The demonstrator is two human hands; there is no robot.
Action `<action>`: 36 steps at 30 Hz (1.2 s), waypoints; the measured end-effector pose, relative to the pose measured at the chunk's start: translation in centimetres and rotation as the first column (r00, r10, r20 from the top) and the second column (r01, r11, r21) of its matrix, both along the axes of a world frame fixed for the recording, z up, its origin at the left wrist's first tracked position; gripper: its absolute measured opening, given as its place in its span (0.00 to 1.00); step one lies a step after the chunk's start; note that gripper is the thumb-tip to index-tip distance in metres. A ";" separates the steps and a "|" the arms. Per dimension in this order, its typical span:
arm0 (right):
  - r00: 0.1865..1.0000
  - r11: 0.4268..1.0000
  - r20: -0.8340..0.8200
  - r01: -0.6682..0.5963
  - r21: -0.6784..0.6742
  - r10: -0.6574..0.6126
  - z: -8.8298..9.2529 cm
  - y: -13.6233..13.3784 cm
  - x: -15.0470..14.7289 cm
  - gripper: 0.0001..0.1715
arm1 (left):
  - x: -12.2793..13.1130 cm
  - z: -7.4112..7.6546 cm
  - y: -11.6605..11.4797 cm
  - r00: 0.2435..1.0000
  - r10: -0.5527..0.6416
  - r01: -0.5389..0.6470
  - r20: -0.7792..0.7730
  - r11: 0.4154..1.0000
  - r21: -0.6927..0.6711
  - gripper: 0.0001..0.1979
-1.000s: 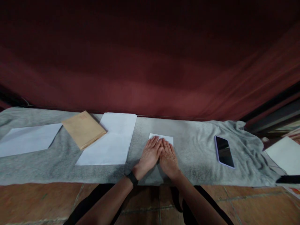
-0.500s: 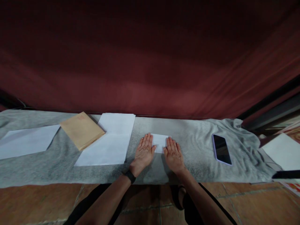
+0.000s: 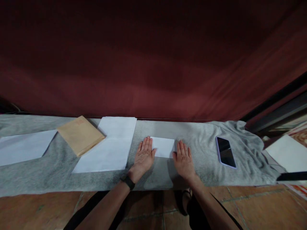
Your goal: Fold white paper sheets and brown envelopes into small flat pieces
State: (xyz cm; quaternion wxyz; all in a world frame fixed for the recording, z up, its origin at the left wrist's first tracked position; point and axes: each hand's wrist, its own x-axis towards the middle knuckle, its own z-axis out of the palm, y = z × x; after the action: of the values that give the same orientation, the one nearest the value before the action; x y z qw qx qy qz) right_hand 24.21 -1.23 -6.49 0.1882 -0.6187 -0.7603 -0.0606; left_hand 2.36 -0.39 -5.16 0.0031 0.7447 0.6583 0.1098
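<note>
A small white rectangle of paper (image 3: 164,147), seemingly folded, lies flat on the grey cloth (image 3: 158,177) in front of me. My left hand (image 3: 144,157) rests palm down at the paper's left edge, fingers stretched out and partly covering that edge. At the right edge lies my right hand (image 3: 184,160), also flat, its thumb by the paper's lower right corner. Neither hand grips anything. A dark band (image 3: 127,182) sits on my left wrist.
Left of my hands lie white sheets (image 3: 112,150), with a brown envelope (image 3: 80,134) overlapping them. Another white sheet (image 3: 24,147) is farther left. A phone in a purple case (image 3: 225,152) lies on the right. A red curtain-like surface (image 3: 153,80) rises behind the cloth.
My hands have spread apart, the right one sliding rightward off most of the paper, so more of it shows. The view has shifted slightly.
</note>
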 end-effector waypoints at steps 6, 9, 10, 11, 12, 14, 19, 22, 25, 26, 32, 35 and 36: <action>0.961 0.956 -0.055 -0.275 -0.100 0.270 1.4 -0.8 -3.7 0.31 | 0.6 0.2 -0.5 0.983 -0.182 0.181 0.002 0.980 0.085 0.28; 0.946 0.942 -0.071 -0.321 -0.094 0.316 0.9 -1.0 -4.9 0.31 | 0.7 -0.2 -0.6 0.965 -0.261 0.261 0.003 0.964 0.051 0.28; 0.949 0.946 -0.071 -0.312 -0.084 0.307 0.6 -1.0 -5.0 0.31 | 0.6 -0.3 -0.6 0.968 -0.252 0.251 0.006 0.967 0.041 0.28; 0.953 0.951 -0.068 -0.299 -0.074 0.294 0.4 -0.9 -4.8 0.31 | 0.5 -0.4 -0.5 0.973 -0.232 0.232 0.009 0.972 0.036 0.28; 0.957 0.956 -0.062 -0.286 -0.068 0.282 0.2 -0.8 -4.6 0.32 | 0.4 -0.5 -0.5 0.977 -0.212 0.211 0.011 0.977 0.033 0.29; 0.964 0.962 -0.045 -0.265 -0.064 0.263 0.0 -0.6 -3.9 0.34 | 0.0 -0.4 -0.4 0.985 -0.173 0.173 0.009 0.985 0.030 0.29; 0.979 0.978 0.001 -0.204 -0.048 0.205 -0.2 -0.6 -2.2 0.37 | -0.9 0.2 -0.5 0.995 -0.099 0.099 0.009 0.995 0.023 0.30; 0.985 0.985 0.027 -0.170 -0.028 0.171 -0.2 -0.9 -1.8 0.39 | -1.0 0.7 -0.8 0.998 -0.040 0.038 0.046 0.999 0.030 0.29; 0.989 0.990 0.041 -0.139 -0.024 0.140 0.0 -1.2 -2.1 0.41 | -1.0 1.5 -0.9 0.991 -0.010 0.009 0.136 1.000 0.009 0.27; 0.989 0.990 0.045 -0.140 -0.033 0.141 0.2 -1.2 -2.3 0.42 | -1.0 1.8 -0.8 0.983 -0.005 0.006 0.184 1.000 -0.002 0.26; 0.978 0.973 0.066 -0.186 -0.136 0.197 1.5 -1.6 -4.1 0.40 | -0.7 2.7 -0.1 0.793 0.153 -0.088 0.590 0.987 -0.137 0.26; 0.981 0.973 0.072 -0.164 -0.160 0.177 2.1 -1.8 -4.9 0.39 | -0.6 2.4 0.6 0.547 0.286 -0.109 0.787 0.956 -0.272 0.29; 0.982 0.973 0.071 -0.160 -0.166 0.174 2.3 -1.8 -5.1 0.39 | -0.5 2.3 0.8 0.443 0.324 -0.104 0.836 0.945 -0.311 0.31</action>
State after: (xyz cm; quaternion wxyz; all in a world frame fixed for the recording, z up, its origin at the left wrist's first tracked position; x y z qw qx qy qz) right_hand 19.08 -3.08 -4.20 0.1098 -0.5625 -0.8194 -0.0097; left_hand 1.90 0.40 -2.87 0.4061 0.4872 0.6594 0.4036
